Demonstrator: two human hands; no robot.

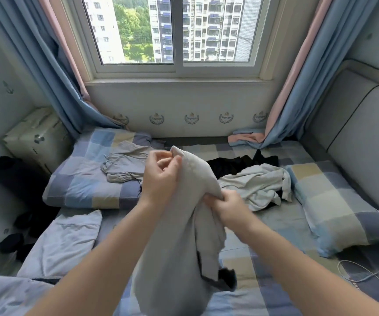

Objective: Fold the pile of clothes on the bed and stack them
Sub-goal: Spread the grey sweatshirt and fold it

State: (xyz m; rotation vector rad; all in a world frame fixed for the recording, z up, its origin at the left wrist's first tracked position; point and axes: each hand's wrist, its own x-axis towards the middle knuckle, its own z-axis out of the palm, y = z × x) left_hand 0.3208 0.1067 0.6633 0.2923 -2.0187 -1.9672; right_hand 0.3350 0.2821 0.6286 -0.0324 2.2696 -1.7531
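A light grey garment (184, 224) hangs in front of me above the checked bed (275, 224). My left hand (161, 176) pinches its top corner, raised highest. Lower and to the right, my right hand (227, 208) grips a bunched fold of the same garment. The garment's lower part droops toward me and hides the bed under it. Behind my hands lie a crumpled white garment (256, 185), a black garment (236, 165) and a grey shirt (124, 163) resting on the left pillow.
Checked pillows lie at left (81, 179) and right (343, 213). A pale blue folded cloth (65, 240) lies on the near left of the bed. Dark clothes (13, 245) sit on the floor at left. A padded headboard (361, 137) bounds the right; a white cable (354, 272) trails there.
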